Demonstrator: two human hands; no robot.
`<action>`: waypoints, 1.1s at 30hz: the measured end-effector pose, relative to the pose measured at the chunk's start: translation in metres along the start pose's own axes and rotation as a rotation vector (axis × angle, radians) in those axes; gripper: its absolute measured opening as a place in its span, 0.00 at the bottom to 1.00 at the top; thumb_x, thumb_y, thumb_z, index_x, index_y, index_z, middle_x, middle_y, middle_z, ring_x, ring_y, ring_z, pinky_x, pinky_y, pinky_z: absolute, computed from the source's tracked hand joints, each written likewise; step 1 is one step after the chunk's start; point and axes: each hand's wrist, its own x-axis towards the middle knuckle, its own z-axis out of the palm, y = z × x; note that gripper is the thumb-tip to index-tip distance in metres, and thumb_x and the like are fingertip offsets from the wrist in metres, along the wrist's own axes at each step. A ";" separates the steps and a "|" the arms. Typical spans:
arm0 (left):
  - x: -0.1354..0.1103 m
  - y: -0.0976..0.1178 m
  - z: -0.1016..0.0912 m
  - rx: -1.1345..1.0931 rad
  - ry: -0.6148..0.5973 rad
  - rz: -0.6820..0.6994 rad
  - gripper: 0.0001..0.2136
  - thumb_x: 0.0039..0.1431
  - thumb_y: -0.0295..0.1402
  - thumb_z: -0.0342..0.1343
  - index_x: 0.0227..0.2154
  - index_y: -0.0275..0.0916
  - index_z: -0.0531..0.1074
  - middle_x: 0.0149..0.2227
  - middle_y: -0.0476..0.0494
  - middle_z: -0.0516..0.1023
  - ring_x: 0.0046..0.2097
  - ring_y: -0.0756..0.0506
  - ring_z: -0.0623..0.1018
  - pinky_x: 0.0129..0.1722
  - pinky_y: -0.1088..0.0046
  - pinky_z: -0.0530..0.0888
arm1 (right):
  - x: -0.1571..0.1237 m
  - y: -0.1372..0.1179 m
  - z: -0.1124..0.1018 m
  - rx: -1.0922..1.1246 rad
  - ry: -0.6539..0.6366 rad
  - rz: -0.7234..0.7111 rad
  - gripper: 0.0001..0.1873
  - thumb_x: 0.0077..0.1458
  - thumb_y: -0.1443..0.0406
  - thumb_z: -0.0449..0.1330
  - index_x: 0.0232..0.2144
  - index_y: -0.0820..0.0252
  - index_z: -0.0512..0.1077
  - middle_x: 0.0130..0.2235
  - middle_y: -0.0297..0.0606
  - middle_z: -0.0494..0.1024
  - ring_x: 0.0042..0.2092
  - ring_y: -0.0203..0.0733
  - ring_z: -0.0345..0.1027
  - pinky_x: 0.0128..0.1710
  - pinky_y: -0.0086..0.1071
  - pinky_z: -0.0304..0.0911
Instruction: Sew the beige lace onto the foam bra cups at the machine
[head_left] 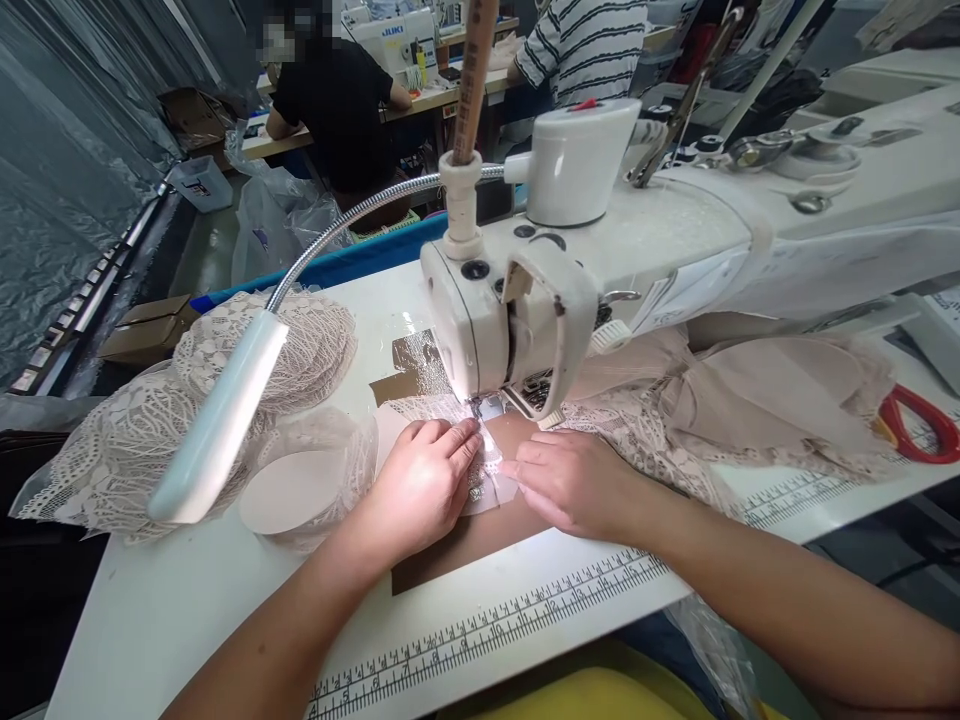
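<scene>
A pale beige lace piece lies beneath the needle area of a white sewing machine, lit by a bright spot. My left hand rests flat on the lace just left of the presser foot, its fingers stretched toward the needle. On the other side, my right hand has curled fingers, with thumb and forefinger pinching the lace edge. Under both hands is a brown sheet on the machine bed. The needle tip itself is too small to make out.
Stacked lace pieces and a smooth oval cup lie at left, below a lamp on a bendable neck. Sewn beige fabric and red-handled scissors are at right. A printed ruler runs along the table's front. Two people sit beyond.
</scene>
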 end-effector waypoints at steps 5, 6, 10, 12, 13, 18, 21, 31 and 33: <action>0.002 -0.008 0.002 0.032 0.013 -0.013 0.18 0.60 0.27 0.46 0.53 0.33 0.69 0.57 0.39 0.69 0.46 0.39 0.70 0.48 0.57 0.68 | 0.007 -0.002 0.000 -0.023 -0.011 0.053 0.14 0.54 0.71 0.53 0.40 0.62 0.74 0.30 0.38 0.73 0.33 0.39 0.64 0.33 0.32 0.56; 0.002 -0.009 0.002 0.042 0.011 -0.018 0.19 0.60 0.27 0.46 0.53 0.33 0.69 0.57 0.39 0.69 0.46 0.38 0.70 0.49 0.56 0.68 | 0.009 -0.002 0.000 -0.027 -0.019 0.070 0.14 0.54 0.71 0.53 0.41 0.61 0.74 0.31 0.38 0.74 0.33 0.39 0.64 0.33 0.32 0.56; 0.005 -0.014 0.002 0.067 0.020 -0.045 0.19 0.60 0.26 0.45 0.54 0.32 0.68 0.57 0.38 0.70 0.49 0.37 0.69 0.50 0.55 0.66 | 0.015 -0.004 0.003 -0.048 -0.056 0.134 0.17 0.54 0.71 0.53 0.44 0.61 0.74 0.33 0.38 0.75 0.35 0.41 0.66 0.34 0.33 0.58; 0.006 -0.016 0.003 0.076 0.038 -0.067 0.19 0.60 0.26 0.46 0.53 0.33 0.68 0.56 0.38 0.70 0.48 0.37 0.70 0.50 0.54 0.66 | 0.017 -0.005 0.005 -0.065 -0.062 0.173 0.18 0.55 0.71 0.51 0.46 0.60 0.73 0.33 0.38 0.76 0.34 0.40 0.67 0.33 0.33 0.58; 0.007 -0.017 0.004 0.082 0.047 -0.081 0.19 0.60 0.27 0.46 0.53 0.34 0.69 0.56 0.37 0.71 0.47 0.37 0.70 0.50 0.53 0.66 | 0.019 -0.005 0.005 -0.074 -0.064 0.192 0.18 0.55 0.71 0.51 0.46 0.60 0.73 0.33 0.38 0.76 0.34 0.40 0.67 0.33 0.33 0.58; 0.010 -0.023 0.007 0.095 0.070 -0.137 0.18 0.59 0.27 0.47 0.52 0.36 0.69 0.50 0.36 0.75 0.46 0.37 0.71 0.51 0.51 0.64 | 0.023 -0.006 0.009 -0.095 -0.042 0.241 0.20 0.55 0.71 0.51 0.48 0.60 0.72 0.37 0.39 0.78 0.35 0.39 0.69 0.30 0.31 0.57; 0.010 -0.026 0.008 0.104 0.067 -0.164 0.17 0.60 0.28 0.47 0.51 0.35 0.70 0.45 0.35 0.77 0.48 0.36 0.70 0.52 0.51 0.62 | 0.023 -0.006 0.011 -0.104 -0.029 0.261 0.21 0.54 0.71 0.51 0.50 0.59 0.71 0.37 0.39 0.78 0.34 0.39 0.70 0.28 0.31 0.56; 0.005 -0.031 0.011 0.057 0.133 -0.235 0.16 0.62 0.32 0.44 0.49 0.33 0.70 0.45 0.34 0.74 0.50 0.37 0.68 0.52 0.56 0.64 | 0.023 -0.006 0.009 -0.108 -0.012 0.266 0.19 0.55 0.70 0.51 0.48 0.58 0.72 0.40 0.38 0.78 0.33 0.39 0.70 0.30 0.31 0.58; 0.004 -0.031 0.012 0.027 0.159 -0.252 0.17 0.64 0.35 0.44 0.50 0.34 0.70 0.47 0.34 0.73 0.51 0.37 0.68 0.52 0.56 0.64 | 0.023 -0.005 0.011 -0.096 -0.007 0.256 0.19 0.56 0.70 0.51 0.49 0.59 0.72 0.40 0.38 0.78 0.34 0.39 0.70 0.32 0.31 0.60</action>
